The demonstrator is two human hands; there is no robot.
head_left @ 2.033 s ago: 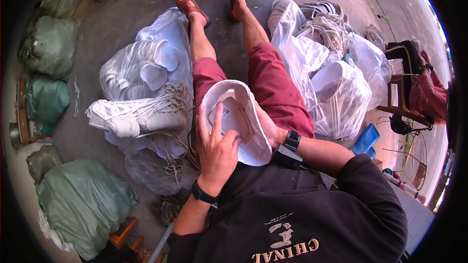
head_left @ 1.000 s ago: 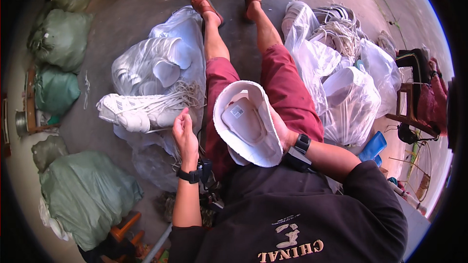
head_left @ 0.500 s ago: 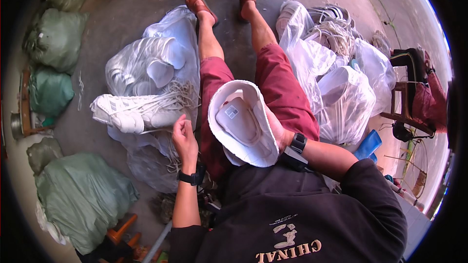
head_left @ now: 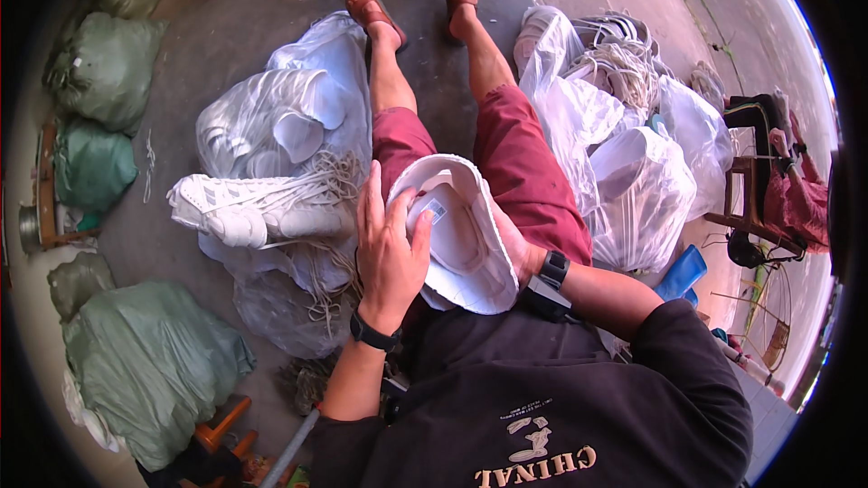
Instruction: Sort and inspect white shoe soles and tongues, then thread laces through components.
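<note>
Over my lap is a white shoe upper [head_left: 457,239], hollow like a bowl, with a small printed label on its inner face. My right hand [head_left: 512,239] grips its right side; the fingers are mostly hidden behind it. My left hand [head_left: 391,239] lies over the left rim with its fingers spread, and the fingertips overlap the opening. Whether they press on the upper I cannot tell. Left of that hand, laced white shoe uppers [head_left: 249,208] lie in a row on clear plastic, with a bundle of pale laces [head_left: 333,179] at their right end.
Clear plastic bags of white uppers [head_left: 271,113] lie on the floor left of my legs, with more bags [head_left: 642,185] to the right. Green sacks [head_left: 154,361] line the left side. Beyond the right bags, another person [head_left: 796,190] is near a wooden chair [head_left: 746,203].
My left hand has moved right and up from beside the laced uppers to the rim of the held upper, its fingers spreading. My right hand stays in place.
</note>
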